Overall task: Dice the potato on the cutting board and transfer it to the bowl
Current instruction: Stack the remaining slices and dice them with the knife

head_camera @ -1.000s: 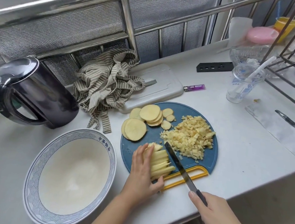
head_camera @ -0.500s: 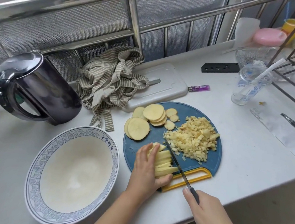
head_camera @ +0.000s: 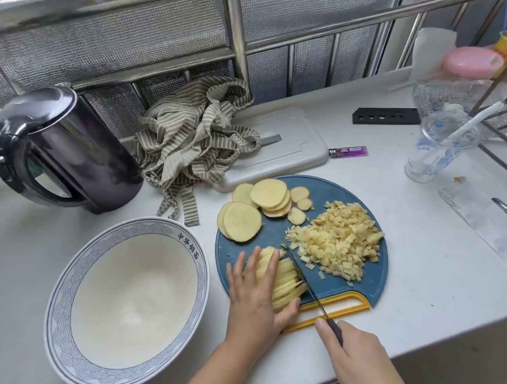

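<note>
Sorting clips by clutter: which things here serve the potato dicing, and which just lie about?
In use: round blue cutting board; pale potato strips; round potato slices; diced potato pile; black-handled knife; white blue-rimmed bowl; left hand; right hand.
Lying about: dark electric kettle; striped beige cloth; purple lighter; clear plastic cup.

Location type: domestic kitchen, a home food-preparation station. Indicators:
- A white surface (head_camera: 425, 292) runs along a window fitted with steel bars (head_camera: 235, 30) and mesh screens (head_camera: 122, 25).
- An electric kettle (head_camera: 69, 150) stands at far left.
- A large patterned bowl (head_camera: 61, 302) sits at near left.
- A round blue cutting board (head_camera: 338, 191) carries potato slices (head_camera: 242, 222) and diced potato (head_camera: 338, 240).
- A striped cloth (head_camera: 194, 140), a purple lighter (head_camera: 348, 151) and a clear plastic cup (head_camera: 435, 153) lie beyond the board.
</note>
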The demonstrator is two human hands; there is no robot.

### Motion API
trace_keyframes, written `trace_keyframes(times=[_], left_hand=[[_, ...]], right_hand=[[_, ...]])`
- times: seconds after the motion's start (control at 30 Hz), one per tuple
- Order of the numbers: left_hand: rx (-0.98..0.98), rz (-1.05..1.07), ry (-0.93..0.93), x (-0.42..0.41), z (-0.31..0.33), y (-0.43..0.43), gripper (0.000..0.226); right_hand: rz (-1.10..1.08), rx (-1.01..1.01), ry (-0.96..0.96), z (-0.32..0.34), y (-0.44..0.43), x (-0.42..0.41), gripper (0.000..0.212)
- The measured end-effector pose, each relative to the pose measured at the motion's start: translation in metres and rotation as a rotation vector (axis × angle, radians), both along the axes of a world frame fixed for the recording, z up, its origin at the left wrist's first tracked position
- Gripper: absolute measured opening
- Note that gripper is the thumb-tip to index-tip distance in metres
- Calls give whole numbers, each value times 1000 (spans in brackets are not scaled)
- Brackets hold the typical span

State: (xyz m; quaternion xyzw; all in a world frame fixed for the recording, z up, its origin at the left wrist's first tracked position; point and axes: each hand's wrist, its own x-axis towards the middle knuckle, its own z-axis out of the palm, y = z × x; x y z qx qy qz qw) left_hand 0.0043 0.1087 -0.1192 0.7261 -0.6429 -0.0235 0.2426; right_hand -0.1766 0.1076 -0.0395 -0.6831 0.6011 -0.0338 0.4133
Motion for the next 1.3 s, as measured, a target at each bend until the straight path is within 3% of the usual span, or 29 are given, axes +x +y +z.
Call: trace_keyframes(times=[0.23, 0.6, 0.67, 0.73, 0.77, 0.83, 0.97, 1.0, 1.1, 1.13, 1.3], left_hand=[[-1, 7, -15, -2, 0, 0, 70], [-9, 5, -40, -4, 0, 0, 65], [2, 1, -58, -3, -2, -1, 64], [16, -5, -68, -3, -2, -1, 64], [21, -7, -72, -3, -2, -1, 63], [24, -14, -84, -3, -1, -1, 63], [33, -20, -97, -3, 0, -2, 63], [36, -21, -95, -2, 0, -3, 63], [46, -16, -97, -3, 1, -3, 63], [47, -16, -97, -3, 1, -3, 63], [48, -21, -102, -4, 1, -4, 63]], right_hand=[[-38, -3, -140, 20, 7, -12, 60], [124, -72, 134, 11, 8, -2, 45], [127, -104, 136, 6, 8, -2, 63], [147, -89, 169, 2, 7, -2, 108], [136, -56, 186, -1, 4, -3, 119], [135, -33, 199, -4, 3, -3, 114], [186, -15, 222, -5, -4, -2, 139], [185, -26, 206, -5, -4, -2, 131], [127, 3, 124, 1, -4, -1, 70], [111, 12, 109, 1, -6, -1, 59], [128, 3, 92, 3, -14, -5, 58]])
